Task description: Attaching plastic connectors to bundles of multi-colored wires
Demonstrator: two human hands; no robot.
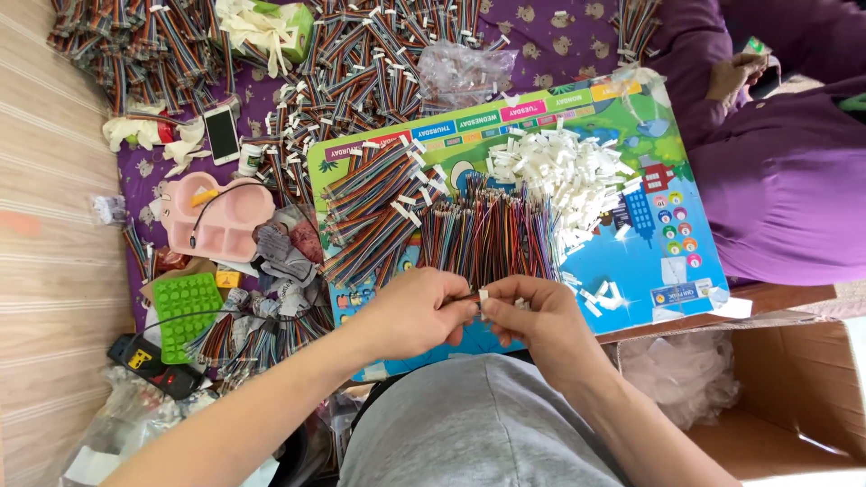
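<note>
Left of the colourful board (658, 261), finished ribbon cables with white plugs (361, 63) lie heaped on the purple cloth, and more finished bundles (370, 212) rest on the board's left part — a good share looks done. On the board's middle a row of bare-ended wires (492, 239) waits, with a pile of white connectors (568, 171) to its right, so much appears left. At the board's near edge the left hand (410, 311) pinches a wire bundle (465, 298), and the right hand (541, 320) — fingers closed — presses a small white connector (483, 295) onto its end, both hands touching.
</note>
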